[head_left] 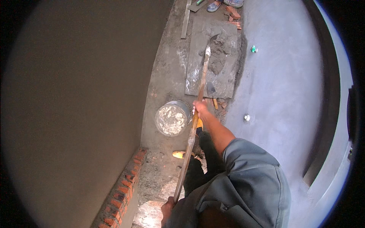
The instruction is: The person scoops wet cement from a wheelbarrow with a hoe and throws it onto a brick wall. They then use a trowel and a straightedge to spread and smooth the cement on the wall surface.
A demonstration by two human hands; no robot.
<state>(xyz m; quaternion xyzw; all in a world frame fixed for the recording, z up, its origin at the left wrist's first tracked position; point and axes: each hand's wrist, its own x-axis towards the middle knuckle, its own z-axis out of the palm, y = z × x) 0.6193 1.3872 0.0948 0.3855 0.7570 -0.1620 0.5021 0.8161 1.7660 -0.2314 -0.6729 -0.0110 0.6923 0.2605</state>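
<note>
Between both hands, shovel, mortar ahead

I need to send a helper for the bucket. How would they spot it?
Start at the grey mixing board heaped with mortar on the floor. Just beside its near left corner stands the round bucket, left of the shovel's wooden handle. It is the only round container, crusted inside with pale mortar.
</note>
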